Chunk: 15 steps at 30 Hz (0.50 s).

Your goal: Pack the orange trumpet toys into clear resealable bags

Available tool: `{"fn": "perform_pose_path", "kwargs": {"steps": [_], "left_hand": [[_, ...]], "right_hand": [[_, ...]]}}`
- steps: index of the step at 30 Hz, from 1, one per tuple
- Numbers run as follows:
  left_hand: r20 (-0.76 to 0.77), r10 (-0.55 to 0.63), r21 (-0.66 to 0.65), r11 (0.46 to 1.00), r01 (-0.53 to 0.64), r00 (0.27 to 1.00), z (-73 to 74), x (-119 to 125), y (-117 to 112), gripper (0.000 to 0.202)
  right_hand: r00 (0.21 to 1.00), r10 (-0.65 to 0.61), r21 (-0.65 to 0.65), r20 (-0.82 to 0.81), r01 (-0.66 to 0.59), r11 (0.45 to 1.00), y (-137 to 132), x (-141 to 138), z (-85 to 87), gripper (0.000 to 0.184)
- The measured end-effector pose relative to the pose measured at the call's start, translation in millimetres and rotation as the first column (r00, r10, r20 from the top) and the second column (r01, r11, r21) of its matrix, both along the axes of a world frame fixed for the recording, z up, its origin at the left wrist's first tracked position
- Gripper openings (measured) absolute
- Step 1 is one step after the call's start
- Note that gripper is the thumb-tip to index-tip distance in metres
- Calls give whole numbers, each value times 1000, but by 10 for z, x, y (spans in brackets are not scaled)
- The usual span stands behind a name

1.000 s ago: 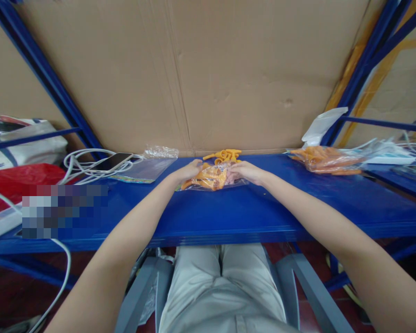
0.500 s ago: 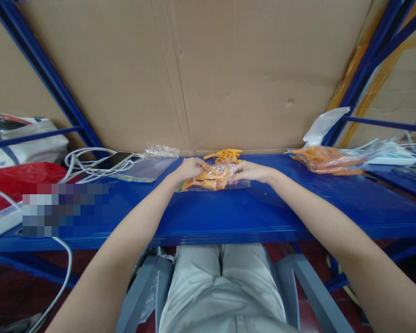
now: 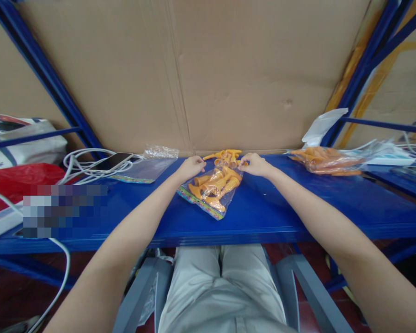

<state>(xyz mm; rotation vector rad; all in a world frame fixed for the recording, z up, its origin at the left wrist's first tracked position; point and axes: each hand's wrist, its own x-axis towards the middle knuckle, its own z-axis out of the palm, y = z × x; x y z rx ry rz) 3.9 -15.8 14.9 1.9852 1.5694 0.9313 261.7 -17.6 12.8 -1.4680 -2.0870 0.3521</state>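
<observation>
On the blue shelf top (image 3: 263,212), between the person's two forearms, lies a clear plastic bag (image 3: 213,187) filled with orange plastic horn-shaped pieces that have flared ends. Half a second ago it was bunched crosswise beneath both hands; now it stretches out at a slant, its colourful printed strip (image 3: 201,202) turned toward the person and its contents plain to see. The hands have drawn back to its far side. The left hand (image 3: 193,167) has its fingers curled by the far left edge, and whether it grips the film cannot be told. The right hand (image 3: 254,165) has its fingertips gathered at the far right corner; they may be pinching the film, but the view is too small to confirm it. For the work in hand, the change seems to amount to a turned and flattened bag, packed pieces inside. A few loose orange pieces (image 3: 229,153) remain just behind it, against the cardboard panel (image 3: 242,83). Well off to the right, another bag of orange pieces (image 3: 327,159) has not moved.
</observation>
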Motion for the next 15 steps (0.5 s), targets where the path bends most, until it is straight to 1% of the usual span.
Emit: {"fn": "perform_pose_path", "kwargs": {"steps": [1,3,5,7,8,9,11,13,15], "left_hand": [[18,5,-44,999,-5,1000,-14,25,-12,10],[47,-1,-119,993,6,999,-29,74,-46,14],[72,-18,-155,987,29,997,-27,111,-81,15],[98,-25,-182,982,43,995,-12,133,-108,12],[108,-26,-201,979,47,994,-2,138,-119,11],[115,-23,-224,973,49,993,8,142,-129,9],[126,-23,-275,960,57,992,27,148,-155,8],[126,-35,-320,945,74,991,44,154,-188,13],[112,-57,-349,933,93,992,58,157,-222,20]], "right_hand": [[998,-57,18,13,57,998,-4,5,3,10],[982,-187,59,38,184,981,-1,31,7,14],[960,-271,72,68,267,961,26,81,5,26],[948,-303,31,97,302,953,66,141,-1,42],[952,-288,-29,105,293,956,82,169,-2,49],[964,-248,-108,96,258,960,91,191,-2,57],[992,-120,-276,30,124,953,73,215,13,70],[999,6,-403,-38,-21,915,10,208,47,78],[994,95,-473,-56,-110,874,-77,177,91,78]]}}
